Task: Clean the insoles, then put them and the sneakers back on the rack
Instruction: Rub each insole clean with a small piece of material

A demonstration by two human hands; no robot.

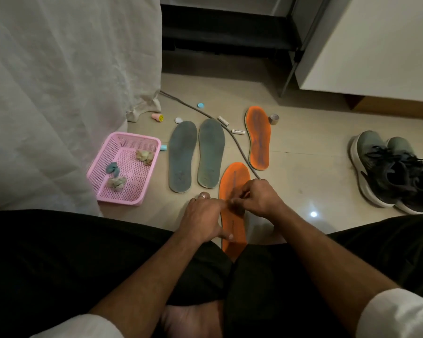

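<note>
Cleaning stage, unfinished: your left hand [202, 217] presses flat, grip released, on the near flat orange foam insole [232, 211], your right hand [257, 198] pinches something small I cannot make out, while three more insoles and the dark lace-up sneakers [393, 172] lie on the floor, none back on the black rack [227, 30].

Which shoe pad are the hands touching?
The near orange insole. The left hand and right hand are both on it; the far orange insole and two grey-green insoles lie untouched.
</note>
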